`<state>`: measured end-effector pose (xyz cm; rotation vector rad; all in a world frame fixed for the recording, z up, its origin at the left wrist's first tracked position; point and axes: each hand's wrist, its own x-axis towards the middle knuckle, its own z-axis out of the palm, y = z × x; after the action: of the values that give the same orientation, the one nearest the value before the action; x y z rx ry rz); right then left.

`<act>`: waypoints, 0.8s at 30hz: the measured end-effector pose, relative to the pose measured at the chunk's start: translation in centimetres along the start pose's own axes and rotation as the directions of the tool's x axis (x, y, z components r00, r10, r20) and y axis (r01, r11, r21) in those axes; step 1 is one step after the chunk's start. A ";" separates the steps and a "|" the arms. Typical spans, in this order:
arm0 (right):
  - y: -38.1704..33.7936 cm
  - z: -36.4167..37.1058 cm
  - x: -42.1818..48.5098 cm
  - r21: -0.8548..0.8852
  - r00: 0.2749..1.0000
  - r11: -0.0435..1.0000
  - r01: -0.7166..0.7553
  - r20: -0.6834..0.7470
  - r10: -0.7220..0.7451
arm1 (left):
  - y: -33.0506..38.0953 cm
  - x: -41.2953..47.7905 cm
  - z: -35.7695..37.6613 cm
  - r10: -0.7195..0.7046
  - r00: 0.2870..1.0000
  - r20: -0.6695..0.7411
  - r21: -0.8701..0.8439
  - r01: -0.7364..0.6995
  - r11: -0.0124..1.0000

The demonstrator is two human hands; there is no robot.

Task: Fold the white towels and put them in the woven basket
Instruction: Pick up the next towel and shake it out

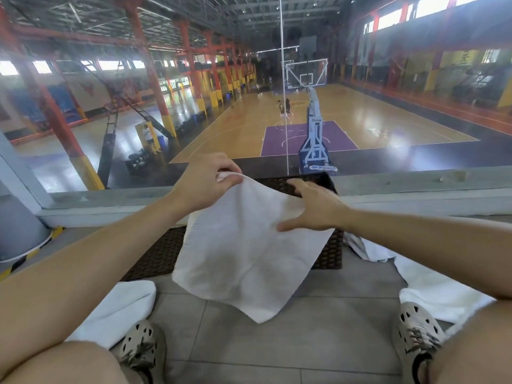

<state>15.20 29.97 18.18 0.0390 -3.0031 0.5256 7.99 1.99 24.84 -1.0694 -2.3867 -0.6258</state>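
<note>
1. A dark woven basket point(329, 245) stands on the grey tiled floor point(304, 342) against a low ledge under a big glass window point(110, 106); past the glass lies a basketball court point(360, 117) with a hoop stand point(314, 134).
2. A white towel point(116, 311) lies on the floor just left of the basket, beside the left shoe point(141, 347).
3. More white towels point(432, 286) lie loose on the floor to the right of the basket, reaching to the right shoe point(415, 336).
4. The held towel point(243, 259) hangs in front of the basket and hides most of its front and opening.
5. The left hand point(206, 181) is closed, pinching the towel's top left corner between thumb and fingers, lifted above the basket's far rim.
6. The right hand point(313, 206) is spread wide, fingers apart; its thumb lies against the towel's right edge, and I cannot tell whether it grips.
</note>
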 end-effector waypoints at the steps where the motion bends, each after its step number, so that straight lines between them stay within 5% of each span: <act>1: -1.0 1.0 0.1 0.048 0.999 0.998 0.027 0.038 -0.029 | 0.5 0.1 0.1 0.035 0.999 0.030 0.004 -0.035 0.999; 6: -3.0 2.8 1.6 0.121 0.985 0.984 0.130 0.094 -0.141 | -0.1 -0.6 -0.9 0.065 0.992 0.107 0.077 -0.074 0.994; 14: -3.3 -1.7 2.7 -0.120 0.976 0.986 0.116 -0.173 -0.135 | -5.2 -1.8 -2.6 -0.089 0.988 0.128 0.253 0.055 0.966; 19: -1.5 -2.6 2.4 -0.223 0.996 0.973 -0.060 -0.078 0.043 | -5.1 -2.2 -0.2 -0.229 0.954 0.192 0.244 0.180 0.953; 22: -1.5 -3.4 1.8 0.191 0.960 0.945 -0.265 -0.037 0.277 | -3.9 -2.1 1.2 -0.286 0.954 0.091 0.075 0.279 0.957; 24: -1.7 -3.3 1.3 0.542 0.910 0.743 -0.394 0.117 0.397 | -2.7 -2.0 1.8 -0.234 0.969 0.082 -0.006 0.235 0.972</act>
<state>14.29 29.47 21.98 -0.5743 -2.7264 1.4259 6.70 0.26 21.64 -0.8388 -2.6067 -0.6943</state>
